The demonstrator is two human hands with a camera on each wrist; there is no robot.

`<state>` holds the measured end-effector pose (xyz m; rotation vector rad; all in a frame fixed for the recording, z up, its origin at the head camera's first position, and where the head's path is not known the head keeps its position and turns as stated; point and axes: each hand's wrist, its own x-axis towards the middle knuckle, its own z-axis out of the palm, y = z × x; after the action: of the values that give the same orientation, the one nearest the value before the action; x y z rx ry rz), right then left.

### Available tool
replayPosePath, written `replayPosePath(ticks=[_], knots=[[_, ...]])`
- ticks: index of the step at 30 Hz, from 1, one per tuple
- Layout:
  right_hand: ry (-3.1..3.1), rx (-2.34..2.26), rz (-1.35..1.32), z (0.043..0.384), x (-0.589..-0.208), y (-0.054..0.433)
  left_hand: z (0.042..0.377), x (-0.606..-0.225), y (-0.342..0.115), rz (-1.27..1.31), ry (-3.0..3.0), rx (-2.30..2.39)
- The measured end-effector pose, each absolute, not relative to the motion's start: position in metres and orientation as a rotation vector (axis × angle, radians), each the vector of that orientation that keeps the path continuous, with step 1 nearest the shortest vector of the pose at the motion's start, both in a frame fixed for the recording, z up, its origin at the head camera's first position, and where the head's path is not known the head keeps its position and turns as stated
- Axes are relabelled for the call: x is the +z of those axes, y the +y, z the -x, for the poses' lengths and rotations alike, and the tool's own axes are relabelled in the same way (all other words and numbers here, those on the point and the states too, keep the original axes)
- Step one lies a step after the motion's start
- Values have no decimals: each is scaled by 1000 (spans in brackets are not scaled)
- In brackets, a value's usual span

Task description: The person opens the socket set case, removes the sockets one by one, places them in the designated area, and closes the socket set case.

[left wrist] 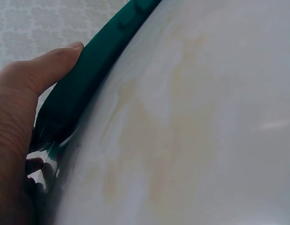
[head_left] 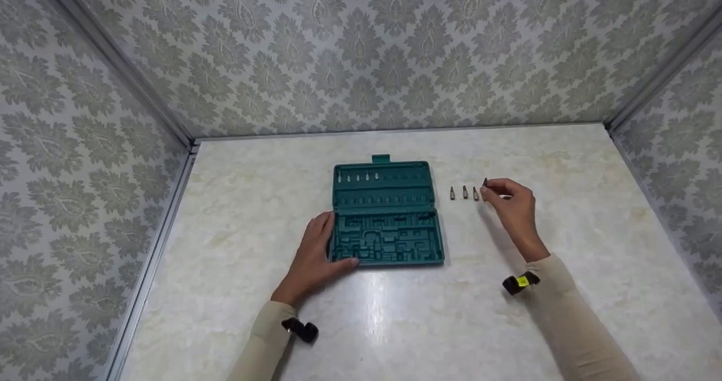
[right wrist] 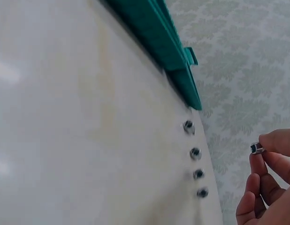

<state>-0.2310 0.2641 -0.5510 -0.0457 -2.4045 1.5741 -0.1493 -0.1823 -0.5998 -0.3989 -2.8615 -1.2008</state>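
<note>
In right hand (head_left: 516, 206), pinched: small metal socket (right wrist: 256, 148), long axis hard to tell. And there, off at nine o'clock, open green tool case (head_left: 389, 188), gripped near eight o'clock by farther left hand (head_left: 313, 257).

Sockets (head_left: 465, 192) between case (head_left: 389, 210) and right grip (head_left: 516, 206)

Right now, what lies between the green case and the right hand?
Between case and right hand, the head view shows a row of metal pieces on the table; the right wrist view, four.

Green case (head_left: 389, 189), beige sleeves (head_left: 578, 319), leaf-patterned walls (head_left: 361, 48)
</note>
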Motion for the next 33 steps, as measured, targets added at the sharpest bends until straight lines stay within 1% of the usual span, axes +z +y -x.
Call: replayPosePath(ticks=[13,20,33], knots=[[-2434,1477,176,227,-570,291,149,-599,-183,393,-2878,-1205],[-2476,1461,253,230,-580,292,150,-601,-184,422,-2867,-1211],[-2544,1329,298,236,-589,284,150,-604,-184,414,-2860,-1208]])
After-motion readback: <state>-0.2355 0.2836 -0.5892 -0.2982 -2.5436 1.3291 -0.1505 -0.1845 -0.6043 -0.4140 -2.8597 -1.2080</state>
